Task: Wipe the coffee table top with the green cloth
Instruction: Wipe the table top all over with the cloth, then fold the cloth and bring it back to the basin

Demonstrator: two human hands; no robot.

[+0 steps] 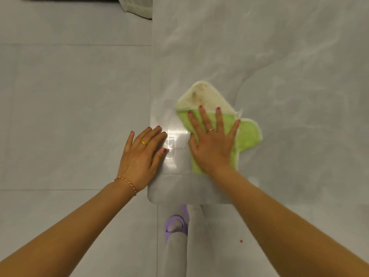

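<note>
Pressing green cloth (pixel 245 134), right hand (pixel 213 144), coffee table (pixel 279 56)

Glossy grey marbled coffee table top (pixel 279 56), rounded near corner. Green cloth (pixel 245 134) lies flat on it near left edge, pale stained underside folded up at far end.

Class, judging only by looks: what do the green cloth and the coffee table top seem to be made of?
Green cloth: likely microfibre or terry; fuzzy green pile, cream stained underside folded over at the far end.
Coffee table top: looks like polished marble or a marble-look slab; grey veining and a glossy reflection near the left edge.
</note>
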